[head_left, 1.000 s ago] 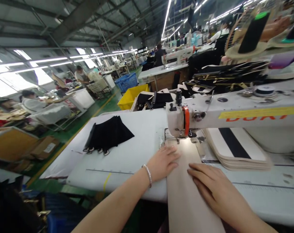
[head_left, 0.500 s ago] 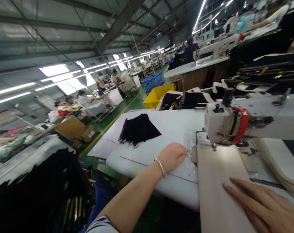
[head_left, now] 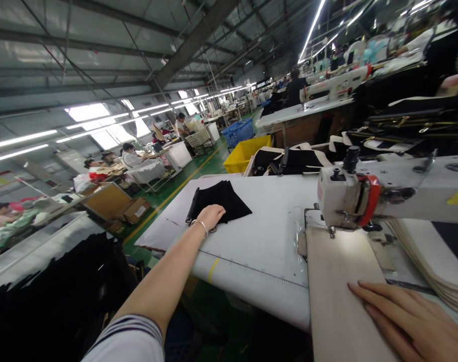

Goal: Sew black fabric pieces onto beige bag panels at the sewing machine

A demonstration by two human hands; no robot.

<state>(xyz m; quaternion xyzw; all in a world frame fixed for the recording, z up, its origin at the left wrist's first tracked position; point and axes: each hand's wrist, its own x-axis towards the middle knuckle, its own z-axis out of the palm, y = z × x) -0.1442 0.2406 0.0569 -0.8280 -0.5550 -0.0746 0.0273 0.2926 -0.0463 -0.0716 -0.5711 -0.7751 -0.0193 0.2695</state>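
Observation:
My left hand (head_left: 211,217) reaches over a small stack of black fabric pieces (head_left: 234,202) on the white table. Its fingers are bent together against the pieces, and the fingertips are partly hidden. Dark metal rings show along the stack's near edge. My right hand (head_left: 413,314) lies flat, fingers stretched out, on a long beige panel (head_left: 346,281). That panel runs beneath the needle end of a white sewing machine (head_left: 338,193) with an orange-red band.
Layered beige and black panels (head_left: 433,261) lie right of the machine. Behind the table stand a yellow bin (head_left: 247,151) and a blue basket (head_left: 237,131). A dark heap of material (head_left: 59,301) fills the lower left. Several people sit at tables farther off.
My left hand has moved left and away from beside the machine's plate to the black fabric pieces. My right hand stays on the beige panel, its fingers closer together.

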